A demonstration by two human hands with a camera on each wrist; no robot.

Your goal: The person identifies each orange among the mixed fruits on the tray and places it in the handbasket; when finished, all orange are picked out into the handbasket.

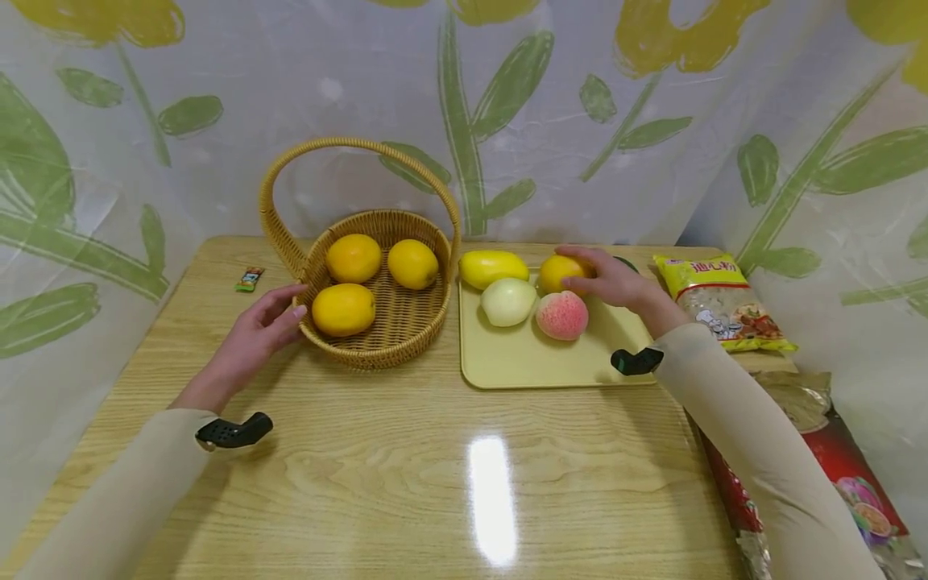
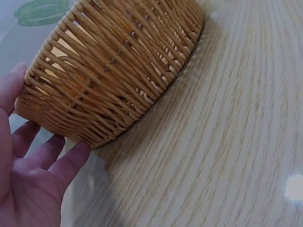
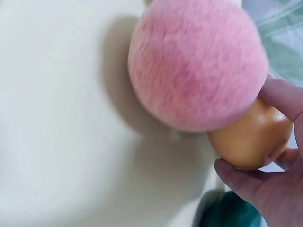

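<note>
My left hand (image 1: pixel 254 334) is at the left side of a wicker basket (image 1: pixel 377 354) with a tall arched handle. In the left wrist view, the thumb is at the basket's rim while the other fingertips (image 2: pixel 75 158) bear on its woven wall. Inside the basket lie three yellow-orange fruits (image 1: pixel 344 310). Over the yellow tray (image 1: pixel 522 374), my right hand (image 1: pixel 612 278) grips an orange (image 1: pixel 554 274), thumb on one side and fingers on the other. Touching or close to that orange is a pink peach (image 3: pixel 196 66). A pale green-white fruit (image 1: pixel 509 302) and a long yellow fruit (image 1: pixel 495 269) sit left of it.
A dark green rounded thing (image 3: pixel 232 213) shows partly beside the right hand. Right of the tray lies a yellow-edged food bag (image 1: pixel 725 302), with a red packet (image 1: pixel 844 459) nearer the front. A small wrapped snack (image 1: pixel 250 279) lies left of the basket. Floral curtains surround the table.
</note>
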